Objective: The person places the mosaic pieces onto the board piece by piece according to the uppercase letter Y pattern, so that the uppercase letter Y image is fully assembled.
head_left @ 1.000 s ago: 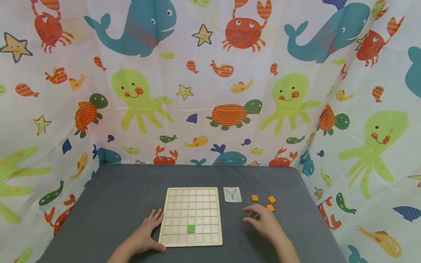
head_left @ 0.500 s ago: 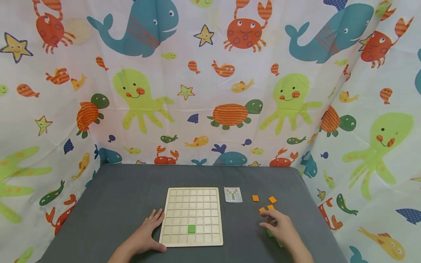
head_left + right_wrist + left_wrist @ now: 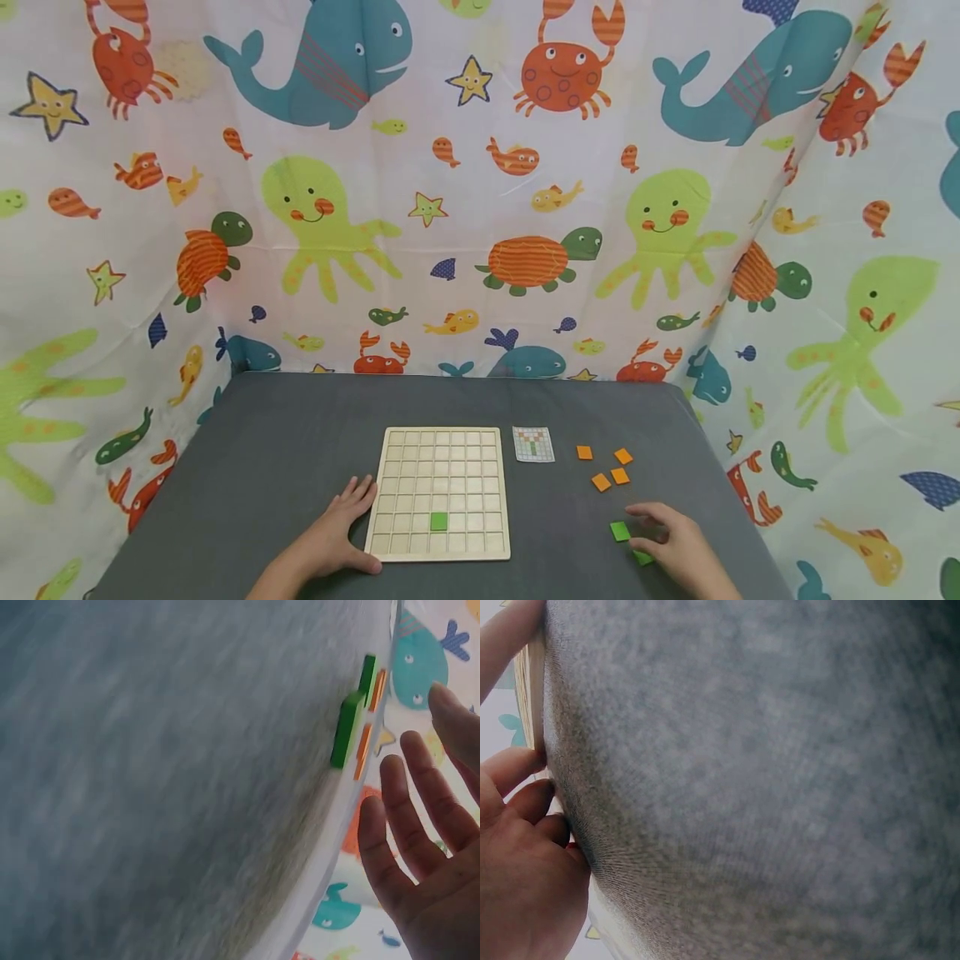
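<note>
My left hand (image 3: pixel 334 533) rests against the left edge of a wooden grid board (image 3: pixel 411 483), thumb at its near corner. The left wrist view shows those fingers touching the board's side (image 3: pixel 534 705). A green square tile (image 3: pixel 438 522) sits in a cell low on the grid. To the right, my right hand (image 3: pixel 675 542) hovers by two loose green tiles, one plainly visible (image 3: pixel 620 531) and one partly covered by the thumb (image 3: pixel 642 557). In the right wrist view, nothing shows between the extended fingers (image 3: pixel 409 817), which are apart from the green tiles (image 3: pixel 347 729).
Several orange square tiles (image 3: pixel 602 482) lie beyond the green ones. A small paper card (image 3: pixel 533 445) with a coloured grid pattern lies right of the board. The grey tabletop (image 3: pixel 300 433) is backed by a curtain (image 3: pixel 465 208) printed with sea animals.
My right hand has moved right and nearer to me, from beside the orange tiles to the green ones. One more orange tile and the green tiles have come into view. The left hand stays put.
</note>
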{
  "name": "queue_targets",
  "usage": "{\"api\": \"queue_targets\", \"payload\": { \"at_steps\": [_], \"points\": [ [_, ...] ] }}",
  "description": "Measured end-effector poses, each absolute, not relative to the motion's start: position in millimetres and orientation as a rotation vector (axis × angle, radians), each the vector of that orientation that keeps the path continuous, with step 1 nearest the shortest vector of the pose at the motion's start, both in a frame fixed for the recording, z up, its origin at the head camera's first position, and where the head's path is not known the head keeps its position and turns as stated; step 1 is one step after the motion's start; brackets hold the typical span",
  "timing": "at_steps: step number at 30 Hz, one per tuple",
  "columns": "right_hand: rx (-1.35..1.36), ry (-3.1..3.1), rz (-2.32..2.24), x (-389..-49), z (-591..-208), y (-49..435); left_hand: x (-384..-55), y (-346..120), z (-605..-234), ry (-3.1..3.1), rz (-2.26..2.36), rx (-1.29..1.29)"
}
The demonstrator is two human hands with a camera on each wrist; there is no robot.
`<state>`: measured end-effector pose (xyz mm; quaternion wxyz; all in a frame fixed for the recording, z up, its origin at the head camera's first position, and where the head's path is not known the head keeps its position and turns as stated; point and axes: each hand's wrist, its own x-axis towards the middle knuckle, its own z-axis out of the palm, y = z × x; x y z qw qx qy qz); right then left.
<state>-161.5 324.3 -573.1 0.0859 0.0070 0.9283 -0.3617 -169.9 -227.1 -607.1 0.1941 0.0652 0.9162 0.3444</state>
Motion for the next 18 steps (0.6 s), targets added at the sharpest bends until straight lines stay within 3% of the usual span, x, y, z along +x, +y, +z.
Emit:
{"api": "queue_targets", "payload": {
  "at_steps": [11,18],
  "points": [
    [0.14,2.664,-0.994,-162,-579,334,-170,-228,-606,2.566,0.977,0.196],
    [0.02,2.612,-0.984,-165,-580,338,-168,-228,-605,2.566,0.988,0.198]
  ]
}}
